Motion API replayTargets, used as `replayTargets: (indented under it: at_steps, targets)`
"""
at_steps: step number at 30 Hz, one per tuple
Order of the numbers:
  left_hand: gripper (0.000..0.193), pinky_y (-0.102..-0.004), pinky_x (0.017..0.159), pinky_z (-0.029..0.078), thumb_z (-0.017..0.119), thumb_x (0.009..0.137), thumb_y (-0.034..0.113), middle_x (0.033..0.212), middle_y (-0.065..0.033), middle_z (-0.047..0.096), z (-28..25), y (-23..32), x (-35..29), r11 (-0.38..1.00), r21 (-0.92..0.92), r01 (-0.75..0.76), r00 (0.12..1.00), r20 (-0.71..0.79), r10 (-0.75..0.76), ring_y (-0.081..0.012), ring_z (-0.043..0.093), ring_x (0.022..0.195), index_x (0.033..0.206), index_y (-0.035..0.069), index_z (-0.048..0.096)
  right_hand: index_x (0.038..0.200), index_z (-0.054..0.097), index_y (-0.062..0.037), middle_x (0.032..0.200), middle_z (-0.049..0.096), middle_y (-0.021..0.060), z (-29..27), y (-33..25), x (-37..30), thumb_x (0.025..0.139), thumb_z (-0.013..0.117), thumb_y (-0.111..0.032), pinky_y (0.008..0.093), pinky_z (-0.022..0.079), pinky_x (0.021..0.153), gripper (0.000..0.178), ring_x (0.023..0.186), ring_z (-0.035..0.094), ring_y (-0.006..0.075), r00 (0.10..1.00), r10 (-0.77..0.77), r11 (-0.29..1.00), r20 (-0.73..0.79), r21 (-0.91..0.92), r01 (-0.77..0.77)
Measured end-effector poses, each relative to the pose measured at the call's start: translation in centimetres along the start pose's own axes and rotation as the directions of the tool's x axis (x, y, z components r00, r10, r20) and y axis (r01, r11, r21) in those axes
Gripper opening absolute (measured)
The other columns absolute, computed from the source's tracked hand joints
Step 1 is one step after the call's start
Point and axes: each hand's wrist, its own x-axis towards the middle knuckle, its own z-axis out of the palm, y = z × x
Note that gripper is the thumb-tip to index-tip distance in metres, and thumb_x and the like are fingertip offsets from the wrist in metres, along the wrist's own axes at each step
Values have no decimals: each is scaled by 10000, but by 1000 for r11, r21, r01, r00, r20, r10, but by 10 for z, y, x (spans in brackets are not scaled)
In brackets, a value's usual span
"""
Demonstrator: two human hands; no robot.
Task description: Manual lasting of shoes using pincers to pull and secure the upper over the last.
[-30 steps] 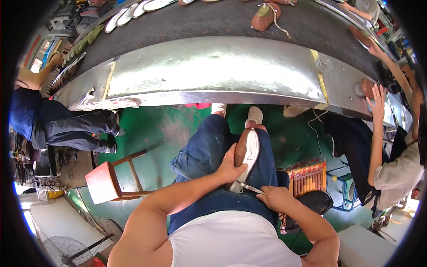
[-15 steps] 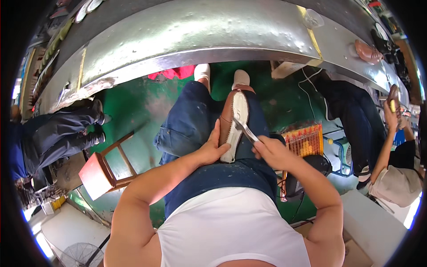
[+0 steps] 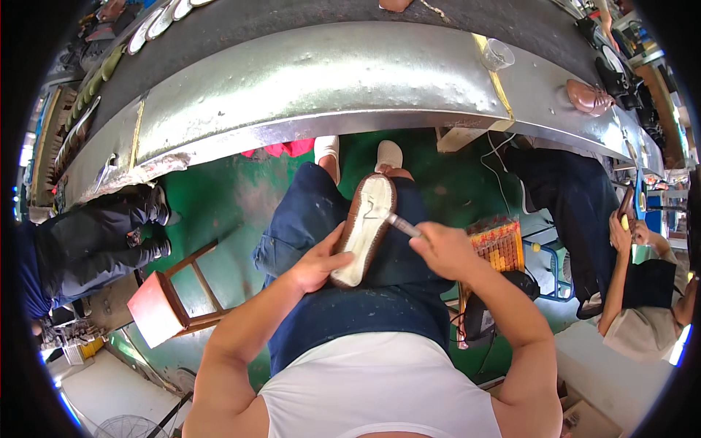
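Note:
On my lap lies a brown shoe (image 3: 358,244), turned bottom up. Its underside is whitish, with dark line marks near the toe end and a brown stitched-looking rim around it. My left hand (image 3: 320,264) is closed on the lower left side of the shoe, the thumb lying across the pale bottom. In my right hand (image 3: 447,252) is a slim hand tool with a metal shank (image 3: 403,225). Its tip is at the shoe's right edge, near the toe half; the exact kind of tool cannot be made out.
A metal-topped workbench (image 3: 307,73) runs across in front, bearing a clear cup (image 3: 498,54) and a brown shoe on the right. A wooden stool (image 3: 164,306) stands left, a woven-seat chair (image 3: 500,244) right. Another person (image 3: 642,292) works at far right; legs show at left.
The shoe has turned so its pale bottom faces up more fully, and it leans further left. The tool has moved from the middle of the bottom to its right edge.

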Motion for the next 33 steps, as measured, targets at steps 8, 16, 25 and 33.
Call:
replayTargets:
  at_steps: [8, 16, 25, 33]
  targets:
    - [1003, -414, 861, 575, 814, 751, 309, 1326, -223, 544, 18, 160, -41, 957, -175, -231, 972, -95, 217, -289, 648, 1044, 1528, -7, 263, 1121, 574, -39, 991, 639, 122, -111, 17, 103, 885, 669, -408, 439, 437, 790, 448, 920, 609, 316, 693, -513, 799, -507, -578, 169]
    - [445, -361, 898, 529, 645, 907, 166, 1175, -139, 647, -29, 364, 98, 929, 246, -277, 938, -143, 317, -217, 645, 1043, 1292, -38, 554, 1096, 595, -40, 1025, 634, 132, -142, 40, 179, 825, 741, -345, 452, 441, 828, 433, 970, 594, 337, 712, -431, 864, -554, -480, 149]
    - [465, -467, 976, 480, 574, 888, 146, 1215, -155, 650, -105, 414, 269, -906, 409, 106, 548, 736, 397, -355, 640, 1077, 1342, 71, 508, 1128, 590, -45, 1052, 638, 133, -147, 42, 179, 789, 773, -333, 457, 457, 835, 481, 967, 594, 354, 736, -360, 919, -574, -352, 175]
    - [265, -360, 854, 548, 583, 893, 156, 1058, -144, 705, -160, 423, 241, -116, 992, -43, 570, 120, 813, -308, 686, 944, 1127, 94, 692, 1089, 600, -53, 1023, 629, 125, -154, 37, 179, 745, 795, -311, 454, 445, 835, 473, 957, 585, 357, 772, -308, 932, -557, -341, 125]
